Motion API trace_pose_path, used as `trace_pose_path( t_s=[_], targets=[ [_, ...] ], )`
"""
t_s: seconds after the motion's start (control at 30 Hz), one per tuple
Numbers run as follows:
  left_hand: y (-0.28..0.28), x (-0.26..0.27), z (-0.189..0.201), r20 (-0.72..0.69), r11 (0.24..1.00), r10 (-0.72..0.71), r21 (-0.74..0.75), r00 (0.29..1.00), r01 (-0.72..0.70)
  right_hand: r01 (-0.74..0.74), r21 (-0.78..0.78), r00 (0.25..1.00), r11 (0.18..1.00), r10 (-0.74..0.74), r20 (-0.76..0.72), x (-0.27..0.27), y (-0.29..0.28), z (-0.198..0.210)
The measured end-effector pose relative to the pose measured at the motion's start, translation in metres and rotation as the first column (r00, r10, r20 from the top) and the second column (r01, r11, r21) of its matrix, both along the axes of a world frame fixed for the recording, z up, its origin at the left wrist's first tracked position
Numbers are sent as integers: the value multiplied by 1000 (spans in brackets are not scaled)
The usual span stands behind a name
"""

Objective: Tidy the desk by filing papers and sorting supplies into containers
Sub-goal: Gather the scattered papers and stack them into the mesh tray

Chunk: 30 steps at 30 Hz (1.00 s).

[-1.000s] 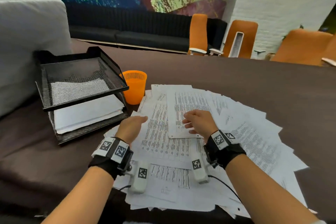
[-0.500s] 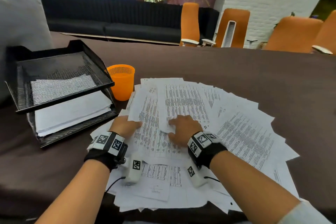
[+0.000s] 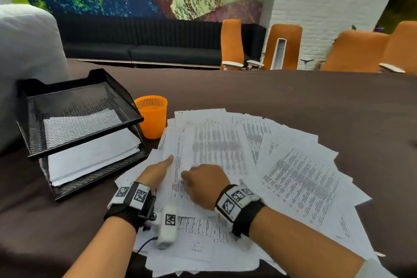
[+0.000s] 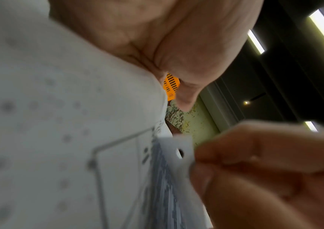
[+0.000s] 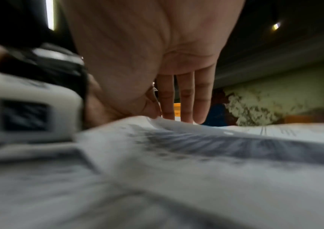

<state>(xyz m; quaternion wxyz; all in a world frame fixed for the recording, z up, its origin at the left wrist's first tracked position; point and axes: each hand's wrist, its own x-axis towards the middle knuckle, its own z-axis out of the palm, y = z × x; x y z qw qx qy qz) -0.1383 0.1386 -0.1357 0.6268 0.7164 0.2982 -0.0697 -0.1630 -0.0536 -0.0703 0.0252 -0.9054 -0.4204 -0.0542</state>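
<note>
Printed papers [image 3: 293, 178] lie fanned over the brown table. My left hand [image 3: 155, 171] holds the left edge of the top sheet [image 3: 216, 146], thumb on top, fingers hidden beneath it. My right hand [image 3: 203, 185] is close beside it. In the left wrist view the right hand [image 4: 265, 170] pinches a punched corner of the sheet [image 4: 178, 148] below the left hand [image 4: 157, 38]. The right wrist view shows my right hand [image 5: 147, 46] with three fingers reaching down to the papers [image 5: 176, 170], where a sheet edge curls up by the thumb. The top sheet's print is blurred.
A black mesh two-tier tray [image 3: 85, 137] stands at the left, with paper stacked in its lower tier. An orange mesh cup [image 3: 153, 119] stands between the tray and the papers. Orange chairs [image 3: 284, 47] and a black bench [image 3: 158, 52] line the far side.
My right hand has gone from lying flat on the top sheet to pinching its near corner. My left thumb has come onto the sheet's left edge, and the hands are closer together.
</note>
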Motion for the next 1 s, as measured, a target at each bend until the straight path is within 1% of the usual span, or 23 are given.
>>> trace_pose_path(
  t_s=[0.03, 0.07, 0.1, 0.13, 0.2, 0.23, 0.27, 0.33, 0.37, 0.43, 0.47, 0.5, 0.53, 0.57, 0.63, 0.67, 0.7, 0.77, 0.87, 0.93, 1.0],
  targets=[
    [-5, -4, 7, -16, 1000, -19, -19, 1000, 19, -49, 35, 998, 998, 50, -24, -12, 3, -1],
    [-15, -14, 23, -23, 998, -56, -3, 998, 56, -84, 68, 995, 994, 88, -52, -23, 5, -1],
    [-24, -26, 42, -15, 994, -95, 60, 995, 96, -96, 112, 991, 989, 105, -79, -31, 5, 0],
    [-31, -33, 52, 1, 982, -125, 142, 992, 124, -71, 179, 990, 981, 92, -108, -35, 2, 1],
    [-35, -36, 61, 5, 943, -151, 302, 989, 143, 68, 313, 981, 947, -7, -194, -31, -13, 6],
    [-34, -36, 65, 11, 920, -165, 362, 986, 150, 153, 353, 968, 923, -69, -240, -27, -25, 9],
    [-32, -33, 67, 31, 911, -168, 386, 985, 143, 244, 386, 948, 890, -135, -289, -20, -41, 9],
    [-27, -28, 66, 109, 937, -121, 341, 987, 78, 436, 427, 877, 792, -267, -401, -7, -81, 9],
    [-27, -26, 67, 144, 951, -96, 305, 985, 49, 522, 434, 835, 734, -336, -437, -2, -103, 9],
    [-30, -24, 69, 189, 969, -86, 246, 978, 38, 663, 423, 743, 618, -476, -470, 6, -145, 9],
    [-32, -22, 69, 206, 975, -82, 218, 975, 36, 713, 394, 698, 580, -531, -481, 8, -161, 7],
    [-34, -19, 70, 225, 980, -71, 197, 972, 26, 748, 345, 658, 567, -569, -493, 8, -174, 6],
    [-37, -16, 69, 240, 984, -38, 178, 970, -5, 757, 278, 638, 591, -575, -513, 6, -182, 5],
    [-40, -13, 68, 240, 987, 4, 153, 971, -42, 733, 199, 637, 651, -553, -537, 3, -185, 3],
    [-47, -9, 63, 231, 993, 49, 98, 972, -73, 614, 12, 670, 789, -513, -537, -3, -181, -1],
    [-51, -8, 59, 219, 995, 47, 77, 975, -65, 565, -64, 693, 823, -515, -504, -4, -177, -5],
    [-56, -9, 56, 200, 997, 42, 57, 979, -54, 545, -116, 713, 830, -532, -457, -2, -172, -8],
    [-62, -11, 49, 166, 999, 30, 39, 986, -37, 554, -170, 744, 815, -576, -338, 2, -161, -9],
    [-61, -15, 45, 126, 997, 42, 66, 991, -51, 548, -231, 793, 804, -587, -160, 3, -145, -7],
    [-53, -16, 43, 100, 994, 32, 104, 994, -43, 560, -213, 798, 801, -590, -123, 5, -144, -2],
    [-48, -18, 46, 82, 993, 8, 115, 997, -17, 617, -124, 765, 777, -629, -135, 9, -150, 9]
  ],
)
